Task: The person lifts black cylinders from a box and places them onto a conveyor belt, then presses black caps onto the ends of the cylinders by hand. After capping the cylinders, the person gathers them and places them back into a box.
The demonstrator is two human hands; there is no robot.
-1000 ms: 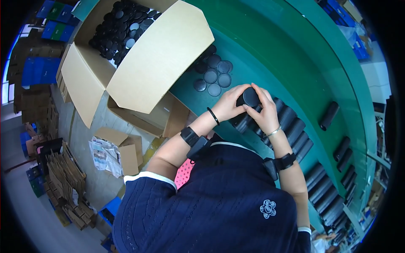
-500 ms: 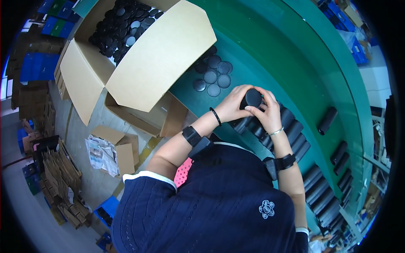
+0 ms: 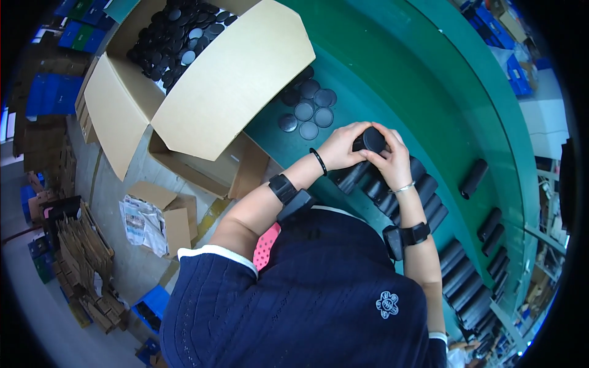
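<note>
Both hands closed around one black tube over the green belt

Left hand and right hand clasp its capped end, equally near; its long axis slants down-left toward the body

Six loose black lids are lying on the green table. Two hands are sharing one black tube. One open cardboard box is standing alongside.
</note>
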